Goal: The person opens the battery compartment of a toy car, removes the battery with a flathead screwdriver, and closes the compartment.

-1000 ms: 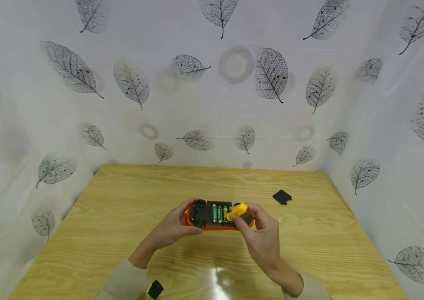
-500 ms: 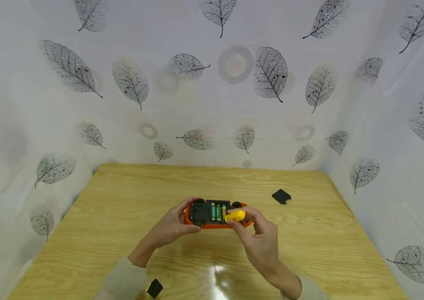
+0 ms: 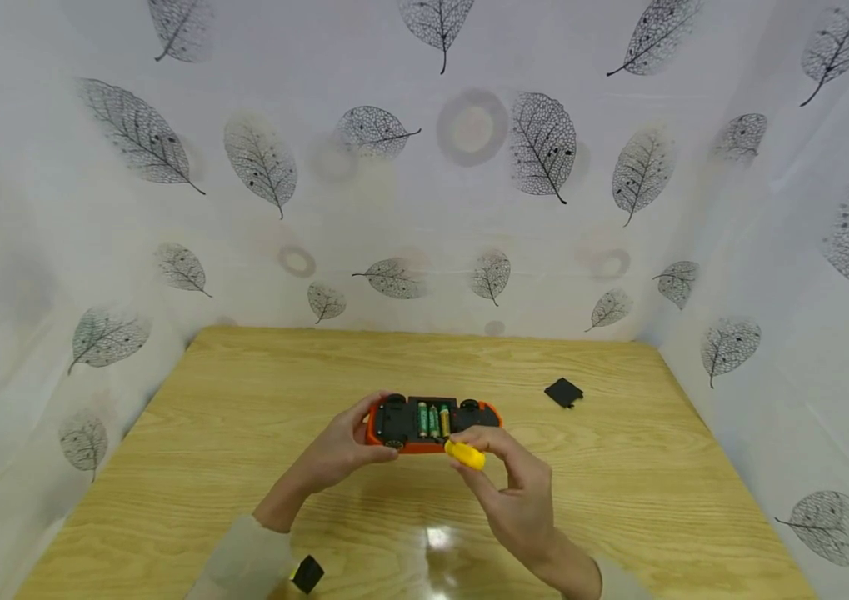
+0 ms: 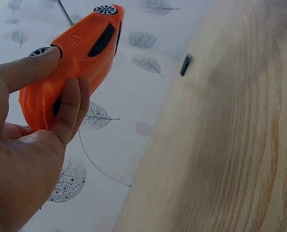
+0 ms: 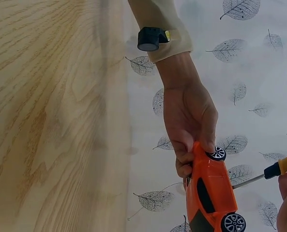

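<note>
Centrally in the head view, an orange toy car (image 3: 400,422) is held over the wooden tabletop (image 3: 282,367), black underside exposed, its left end gripped by the left hand (image 3: 342,447); three batteries (image 3: 434,421) are seated in its open compartment, and a yellow-handled screwdriver (image 3: 465,455) is pinched by the right hand (image 3: 525,492) at the car's near side. A flat black piece (image 3: 564,392) is seen beyond the car to its right. From the left wrist, the car is shown clasped between thumb and fingers. From the right wrist, the screwdriver's shaft is seen pointed at the car's underside; whether it touches cannot be told.
</note>
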`<move>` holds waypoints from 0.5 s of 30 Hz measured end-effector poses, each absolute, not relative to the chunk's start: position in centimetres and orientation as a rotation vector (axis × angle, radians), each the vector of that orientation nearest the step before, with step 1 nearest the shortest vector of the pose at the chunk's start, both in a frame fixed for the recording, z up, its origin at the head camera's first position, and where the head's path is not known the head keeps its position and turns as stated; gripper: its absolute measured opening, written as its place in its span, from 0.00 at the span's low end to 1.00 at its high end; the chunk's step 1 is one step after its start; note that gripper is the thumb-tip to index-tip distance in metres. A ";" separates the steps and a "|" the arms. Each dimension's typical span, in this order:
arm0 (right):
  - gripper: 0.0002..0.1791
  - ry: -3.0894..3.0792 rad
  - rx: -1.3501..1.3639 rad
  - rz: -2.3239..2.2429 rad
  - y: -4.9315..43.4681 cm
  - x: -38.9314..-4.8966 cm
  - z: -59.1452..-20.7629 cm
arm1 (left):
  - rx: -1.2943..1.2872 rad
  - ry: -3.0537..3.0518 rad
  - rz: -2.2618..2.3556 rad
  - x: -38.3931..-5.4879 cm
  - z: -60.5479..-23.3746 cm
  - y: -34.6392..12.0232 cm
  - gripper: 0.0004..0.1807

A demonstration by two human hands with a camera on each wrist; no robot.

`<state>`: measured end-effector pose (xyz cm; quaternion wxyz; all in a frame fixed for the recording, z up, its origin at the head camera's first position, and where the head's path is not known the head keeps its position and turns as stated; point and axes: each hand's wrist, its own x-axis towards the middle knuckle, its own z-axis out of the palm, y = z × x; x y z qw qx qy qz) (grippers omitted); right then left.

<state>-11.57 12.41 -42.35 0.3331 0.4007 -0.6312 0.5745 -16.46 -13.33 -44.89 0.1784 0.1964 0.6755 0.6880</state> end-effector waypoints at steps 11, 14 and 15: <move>0.11 -1.551 1.168 1.447 11.9 -11.3 -42.1 | 0.531 1.895 1.980 -16.5 -44.9 -13.9 0.47; 0.11 -1.534 1.183 1.476 11.9 -11.3 -42.0 | 0.527 1.889 1.988 -16.5 -44.7 -14.0 0.48; 0.11 -1.531 1.183 1.492 12.0 -11.4 -42.1 | 0.527 1.887 1.989 -16.4 -44.7 -14.0 0.48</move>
